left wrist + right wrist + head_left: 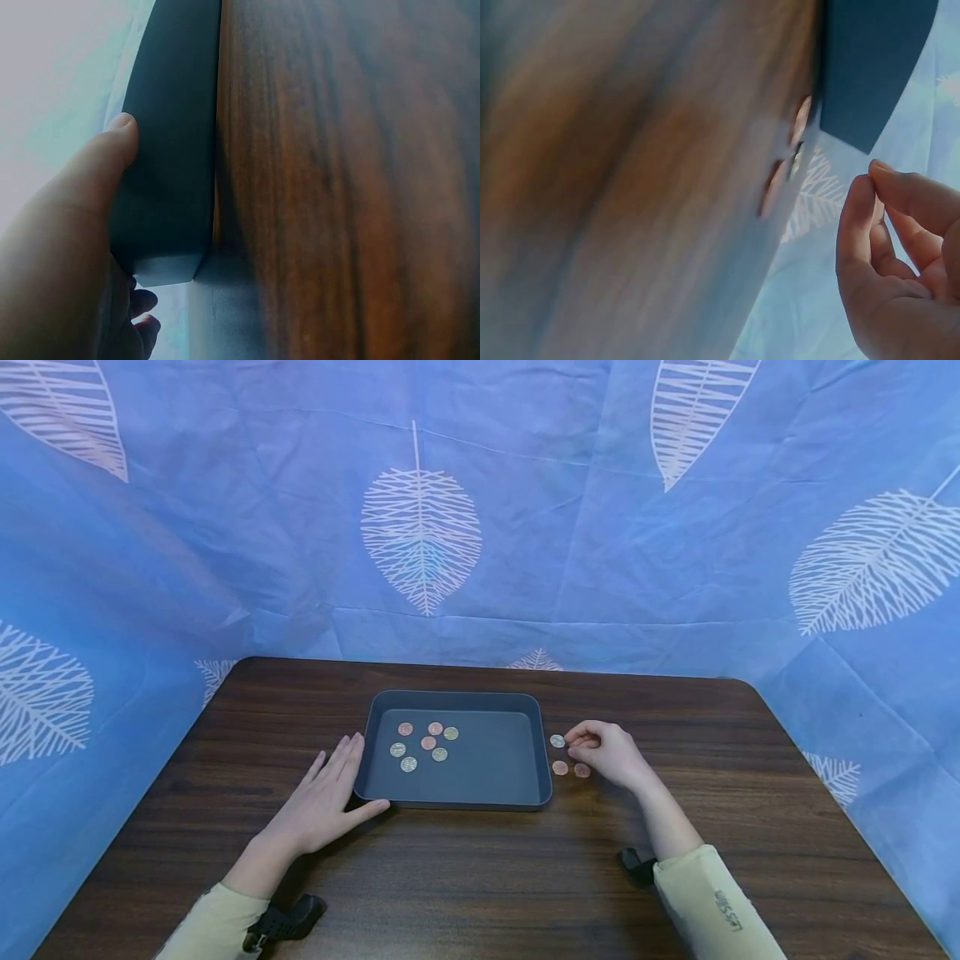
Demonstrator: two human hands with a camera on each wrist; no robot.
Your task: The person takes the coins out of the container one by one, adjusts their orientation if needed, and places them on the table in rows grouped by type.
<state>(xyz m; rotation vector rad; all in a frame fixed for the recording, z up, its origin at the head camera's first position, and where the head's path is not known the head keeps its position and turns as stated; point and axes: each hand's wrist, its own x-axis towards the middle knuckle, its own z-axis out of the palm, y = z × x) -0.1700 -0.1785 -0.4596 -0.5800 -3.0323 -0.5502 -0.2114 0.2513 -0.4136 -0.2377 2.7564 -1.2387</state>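
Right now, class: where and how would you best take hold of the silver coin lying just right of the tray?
Pinch the silver coin by its rim, coming from above and from the right, where the right hand already hovers. It lies flat on the table, so probably tip an edge up first. The tray wall blocks the left side.

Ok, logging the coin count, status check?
Left hand flat against tray. Right hand curled by three loose coins, apparently empty. Seven coins in tray. Nothing blocking.
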